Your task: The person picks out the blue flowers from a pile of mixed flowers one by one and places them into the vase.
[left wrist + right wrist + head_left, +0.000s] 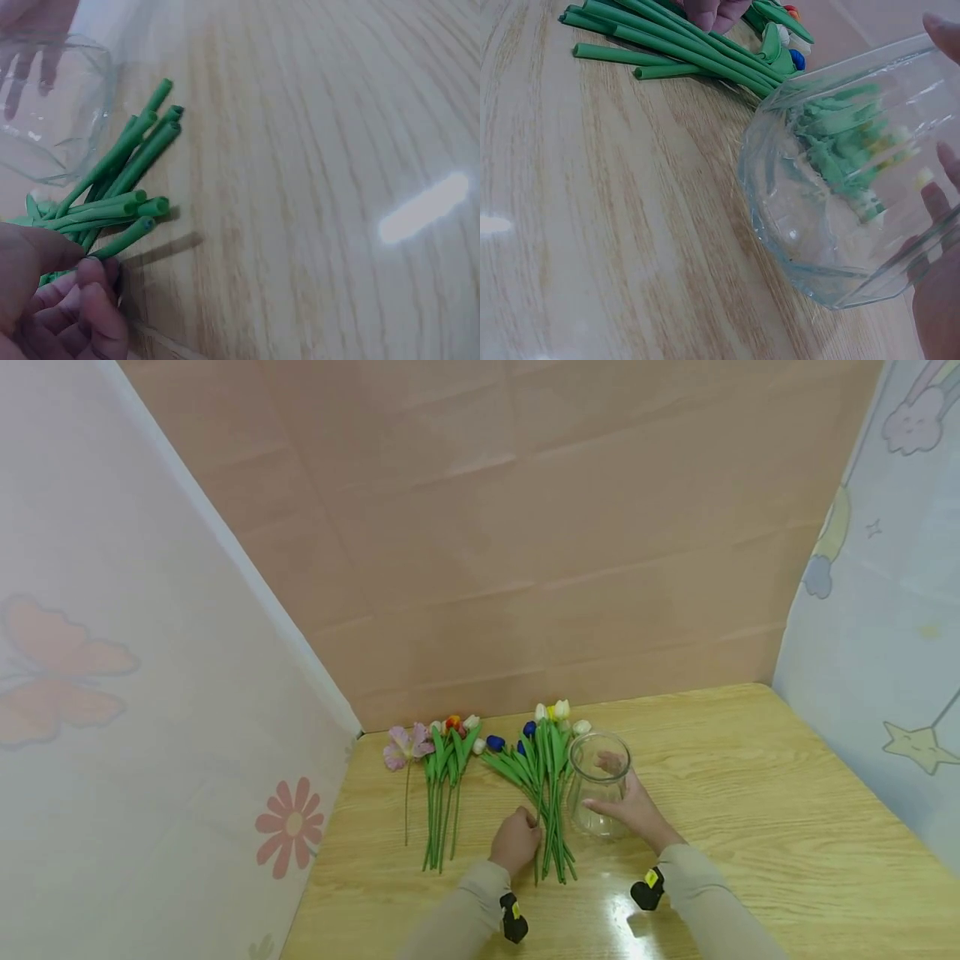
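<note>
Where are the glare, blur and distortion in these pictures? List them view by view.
Head view: a bright glare patch on the table near the sleeves; wide-angle lens bends the walls. Left wrist view: an elongated glare streak on the wood, the left hand soft and out of focus beside the green stems. Right wrist view: the glass vase warps the stems seen through it; right hand blurred.

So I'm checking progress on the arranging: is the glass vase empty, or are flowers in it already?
Empty. The glass vase holds no stems; the flower bunch lies on the table beside it.
</note>
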Tool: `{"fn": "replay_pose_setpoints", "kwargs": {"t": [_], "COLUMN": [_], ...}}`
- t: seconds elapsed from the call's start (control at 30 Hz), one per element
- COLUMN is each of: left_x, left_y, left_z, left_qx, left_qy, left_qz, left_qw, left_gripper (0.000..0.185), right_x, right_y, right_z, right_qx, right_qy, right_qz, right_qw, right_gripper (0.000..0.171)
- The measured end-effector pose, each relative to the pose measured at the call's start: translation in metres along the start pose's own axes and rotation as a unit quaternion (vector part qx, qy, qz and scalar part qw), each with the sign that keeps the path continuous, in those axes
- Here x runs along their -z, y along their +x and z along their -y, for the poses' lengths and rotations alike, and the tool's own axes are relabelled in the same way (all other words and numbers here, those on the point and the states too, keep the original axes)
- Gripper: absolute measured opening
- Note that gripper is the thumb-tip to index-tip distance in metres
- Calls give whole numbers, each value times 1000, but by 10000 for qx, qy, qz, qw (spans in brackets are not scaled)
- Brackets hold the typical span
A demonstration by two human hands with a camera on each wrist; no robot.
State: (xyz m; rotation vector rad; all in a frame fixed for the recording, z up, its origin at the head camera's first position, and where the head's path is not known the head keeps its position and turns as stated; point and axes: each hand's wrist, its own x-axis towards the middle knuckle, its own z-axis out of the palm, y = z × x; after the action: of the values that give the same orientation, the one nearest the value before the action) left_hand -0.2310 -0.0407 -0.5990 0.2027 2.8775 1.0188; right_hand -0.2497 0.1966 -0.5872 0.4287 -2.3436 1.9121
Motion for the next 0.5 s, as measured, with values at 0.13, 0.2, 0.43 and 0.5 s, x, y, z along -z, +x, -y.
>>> {"fn": "replay_pose_setpoints", "kwargs": {"t": [0.13, 0.2, 0.43, 0.5], "left_x": [1, 6, 27, 34], "left_y": [0, 1, 7, 7], "left_z": [4, 2, -4, -5], "left_qx": [48, 8, -129, -192], "left_qy": [-530, -753, -1056, -1055], "left_qz": [-45, -89, -608, -795], "left_qw": [9986, 9971, 9925, 9910], "left_gripper": [8, 8, 9, 10], "right_x": [-2, -2, 0, 0], "right_y": [-1, -1, 0, 1], "right_z": [0, 0, 0, 0], "right_qx": [-69, -47, 15, 24], "right_qy": [-32, -28, 2, 14], "right_qz": [16, 24, 0, -6], "right_qw": [10000, 10000, 10000, 10000], "right_gripper": [89, 89, 88, 88]}}
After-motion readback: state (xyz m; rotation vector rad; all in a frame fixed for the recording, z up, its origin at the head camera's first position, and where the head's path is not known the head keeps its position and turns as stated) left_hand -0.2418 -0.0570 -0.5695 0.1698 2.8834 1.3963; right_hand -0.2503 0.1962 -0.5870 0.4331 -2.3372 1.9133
